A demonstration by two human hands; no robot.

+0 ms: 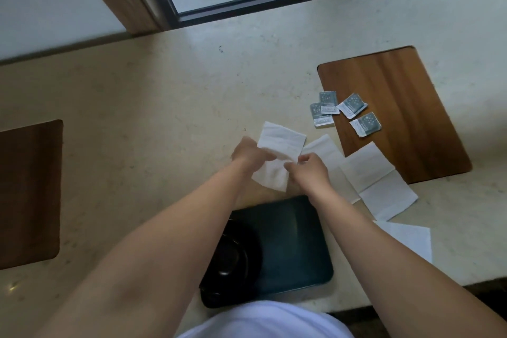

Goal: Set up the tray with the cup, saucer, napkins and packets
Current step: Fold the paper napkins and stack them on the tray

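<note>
Both hands hold one white napkin [277, 151] above the counter, just beyond the dark tray [296, 244]. My left hand [248, 152] grips its left side. My right hand [308, 169] pinches its right edge. A dark saucer with a dark cup [227, 252] sits on the tray's left part, partly hidden by my left arm. More white napkins [373, 173] lie spread on the counter to the right. Several grey and white packets [345, 111] lie further back, some on the wooden board.
A wooden board [403, 107] lies at the right on the pale stone counter [153, 107]. Another wooden board [27, 195] is at the left edge. A window frame [241, 5] runs along the back. The counter's front edge is near my body at lower right.
</note>
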